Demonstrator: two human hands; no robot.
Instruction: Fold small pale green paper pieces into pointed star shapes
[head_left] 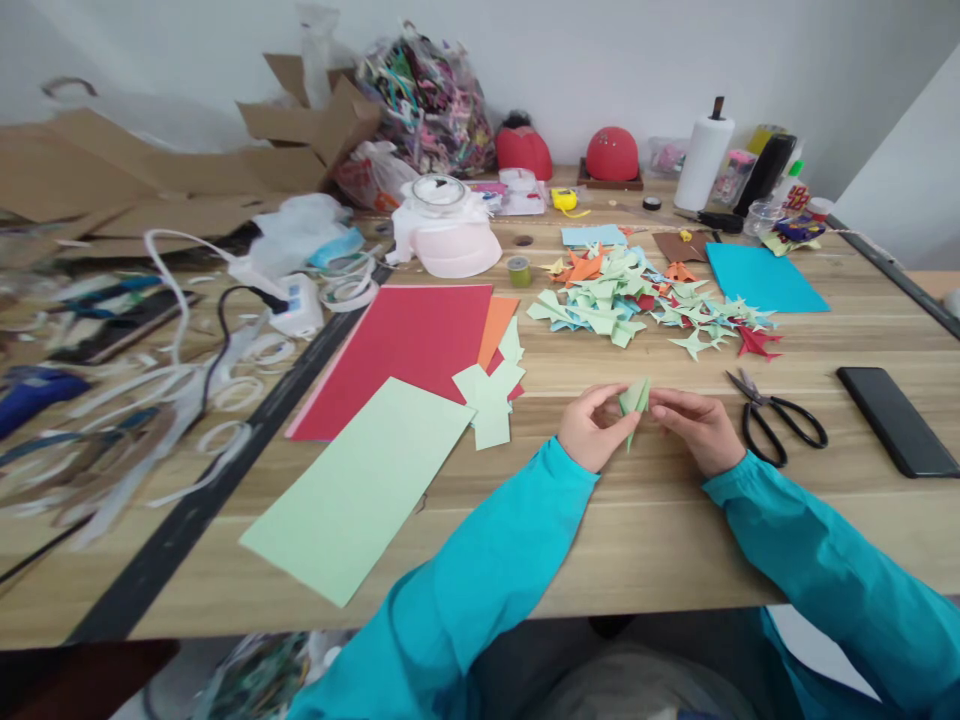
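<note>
Between the thumb and fingers of my left hand [592, 425] is a small light green folded paper [634, 398], its pointed end hanging down. My right hand [699, 425] is close by on the paper's right side, with thumb and fingers pinched together; whether they grip its edge or something small is hidden. Beyond both hands lies a heap of folded paper cranes [615, 290], mostly pale green, with some orange, red and blue. Black-handled scissors [780, 412] lie to the right of my right hand. Light green paper pieces [493, 405] lie left of my left hand.
A large green sheet [360, 490] and red sheets [397, 350] lie to the left. A black phone [896, 420] is at the right, a blue sheet [766, 277] behind it. Cables [187, 370] and cardboard [150, 180] clutter the far left. A white bottle [705, 160] stands at the back.
</note>
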